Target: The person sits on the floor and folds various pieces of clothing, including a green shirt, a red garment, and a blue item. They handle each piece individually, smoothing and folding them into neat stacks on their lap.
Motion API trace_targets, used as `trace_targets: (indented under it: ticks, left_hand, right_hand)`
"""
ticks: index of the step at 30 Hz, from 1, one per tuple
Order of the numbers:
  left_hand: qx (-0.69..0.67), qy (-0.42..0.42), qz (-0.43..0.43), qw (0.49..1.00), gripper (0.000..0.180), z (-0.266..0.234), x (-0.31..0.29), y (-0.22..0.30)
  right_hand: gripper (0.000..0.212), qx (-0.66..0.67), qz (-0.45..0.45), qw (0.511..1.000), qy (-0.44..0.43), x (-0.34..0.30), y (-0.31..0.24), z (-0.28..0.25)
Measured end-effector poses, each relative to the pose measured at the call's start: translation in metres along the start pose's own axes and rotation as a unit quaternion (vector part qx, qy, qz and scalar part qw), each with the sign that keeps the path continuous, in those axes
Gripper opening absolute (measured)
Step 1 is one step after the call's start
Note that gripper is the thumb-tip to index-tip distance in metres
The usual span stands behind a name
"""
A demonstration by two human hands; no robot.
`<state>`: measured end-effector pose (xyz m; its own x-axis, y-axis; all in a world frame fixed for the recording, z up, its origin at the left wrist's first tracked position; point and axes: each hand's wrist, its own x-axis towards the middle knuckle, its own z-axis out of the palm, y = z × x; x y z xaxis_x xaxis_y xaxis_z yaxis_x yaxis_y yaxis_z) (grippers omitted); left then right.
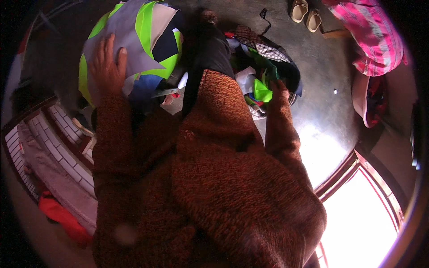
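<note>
My left hand (107, 69) lies flat with its fingers stretched out on a grey cloth piece (129, 44). That piece tops a bulky pile of cut cloth, with neon yellow-green strips (144, 24) and dark blue pieces among it. On the other side of my leg, my right hand (280, 89) reaches into a heap of mixed scraps. Its fingers are closed at the edge of a dark green cloth scrap (269, 68); the fingertips are partly hidden. Beside them lies a bright yellow-green scrap (262, 91), and a checked cloth (271, 51) rests on the heap's far side.
Between the two heaps stretches my dark-trousered leg (214, 51). A pair of pale shoes (306, 17) stands on the grey floor (324, 62) at the far right. Pink plaid cloth (371, 33) hangs nearby. A bright doorway (364, 214) is at the lower right, red cloth (62, 216) at the lower left.
</note>
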<state>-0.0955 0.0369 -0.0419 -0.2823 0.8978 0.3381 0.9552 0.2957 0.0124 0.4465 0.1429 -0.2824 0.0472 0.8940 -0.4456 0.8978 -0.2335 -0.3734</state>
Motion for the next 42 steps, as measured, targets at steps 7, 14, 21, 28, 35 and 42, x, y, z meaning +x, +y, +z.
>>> trace_targets:
  ticks: [7, 14, 21, 28, 35, 42]
  left_hand:
    - [-0.009, -0.013, -0.031, 0.999, 0.049, -0.003, 0.001, 0.002]
    - [0.004, 0.003, -0.037, 0.999, 0.051, 0.002, -0.004, -0.002]
    - [0.009, 0.024, -0.044, 0.999, 0.053, 0.007, -0.009, -0.005]
    - [-0.2, 0.057, -0.074, 0.975, 0.059, -0.014, -0.012, -0.003]
    - [-0.376, -0.04, 0.14, 0.915, 0.066, -0.063, -0.037, 0.117]
    - [-0.673, -0.045, 0.014, 0.738, 0.079, -0.016, -0.079, 0.157]
  right_hand:
    - [0.047, 0.236, -0.164, 0.945, 0.157, -0.037, -0.036, -0.06]
    - [0.037, 0.632, -0.122, 0.765, 0.041, -0.102, -0.151, -0.144]
    - [0.039, 0.577, -0.222, 0.786, -0.007, -0.158, -0.228, -0.165]
    - [0.031, 0.528, -0.334, 0.768, -0.144, -0.198, -0.28, -0.143]
    - [0.012, 0.263, -0.606, 0.744, -0.098, -0.245, -0.338, -0.15]
    - [0.019, 0.333, -0.691, 0.629, -0.126, -0.269, -0.362, -0.108]
